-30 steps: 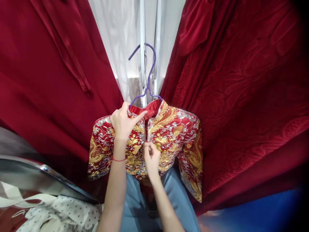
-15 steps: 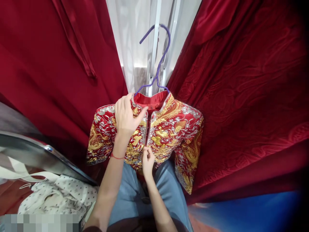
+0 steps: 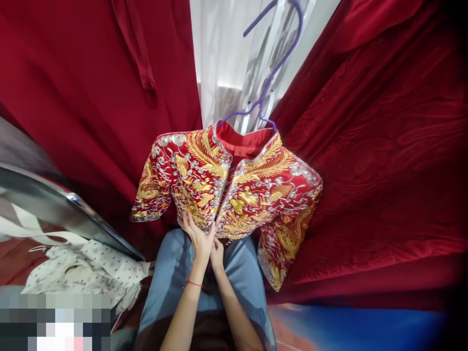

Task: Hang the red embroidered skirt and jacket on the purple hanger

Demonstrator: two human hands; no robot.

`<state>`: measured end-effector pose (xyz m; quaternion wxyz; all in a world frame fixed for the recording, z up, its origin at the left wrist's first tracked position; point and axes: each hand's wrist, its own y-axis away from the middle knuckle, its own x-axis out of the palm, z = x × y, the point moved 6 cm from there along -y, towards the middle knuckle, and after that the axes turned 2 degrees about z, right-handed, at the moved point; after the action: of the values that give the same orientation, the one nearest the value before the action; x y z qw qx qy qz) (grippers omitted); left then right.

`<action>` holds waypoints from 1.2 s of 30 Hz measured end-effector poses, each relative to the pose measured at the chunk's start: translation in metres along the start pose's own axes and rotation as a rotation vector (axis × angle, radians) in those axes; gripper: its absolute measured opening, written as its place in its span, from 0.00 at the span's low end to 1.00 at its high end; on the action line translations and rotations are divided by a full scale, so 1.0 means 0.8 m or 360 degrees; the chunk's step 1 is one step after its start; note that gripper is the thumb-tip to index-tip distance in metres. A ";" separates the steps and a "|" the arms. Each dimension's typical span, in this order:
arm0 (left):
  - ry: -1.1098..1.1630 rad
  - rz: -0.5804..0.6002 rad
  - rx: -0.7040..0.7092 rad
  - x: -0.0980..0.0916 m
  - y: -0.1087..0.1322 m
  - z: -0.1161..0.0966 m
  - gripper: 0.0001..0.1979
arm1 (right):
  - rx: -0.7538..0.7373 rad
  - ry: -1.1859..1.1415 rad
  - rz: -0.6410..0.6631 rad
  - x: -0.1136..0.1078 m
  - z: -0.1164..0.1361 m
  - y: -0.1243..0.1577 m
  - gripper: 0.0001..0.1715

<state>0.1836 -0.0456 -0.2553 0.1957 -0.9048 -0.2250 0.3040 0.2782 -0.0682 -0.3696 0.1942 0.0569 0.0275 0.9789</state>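
A red jacket (image 3: 252,195) with gold and silver embroidery hangs on a purple hanger (image 3: 262,90), its front parted from the collar down. Inside the collar shows a red size label (image 3: 240,152) marked S. My left hand (image 3: 199,241) lies against the lower front, left of the opening, fingers stretched over the embroidery and thumb at the opening's edge. Close beside it, my right hand (image 3: 218,252) is closed at the bottom of the opening, fingers curled on the jacket's edge. Its fingertips are partly hidden.
Dark red draped cloth (image 3: 157,63) is at the left and a patterned red velvet drape (image 3: 373,195) at the right. White sheer curtain (image 3: 212,44) shows between them. A dark-rimmed curved frame (image 3: 76,202) and white dotted fabric (image 3: 84,268) are at lower left.
My left hand has moved down from beside the collar to the lower front. My right hand has moved slightly lower on the opening. The view has shifted, putting jacket and hanger further right and up.
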 end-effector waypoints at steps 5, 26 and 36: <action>-0.0126 0.0088 -0.0108 0.012 0.002 0.031 0.52 | 0.0100 -0.0012 0.0086 0.007 -0.010 -0.007 0.22; -0.0176 -0.0164 -0.0092 -0.104 -0.077 0.055 0.36 | -0.0204 0.0505 0.0321 0.003 0.175 0.009 0.13; -0.0591 0.0171 0.0272 -0.161 -0.241 -0.115 0.39 | -0.1707 0.1184 -0.0741 -0.043 0.531 -0.044 0.35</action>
<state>0.0948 0.0252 -0.0334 0.2104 -0.8240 -0.1820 0.4936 0.3750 -0.0355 0.0454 0.3783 -0.3937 -0.3840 0.7446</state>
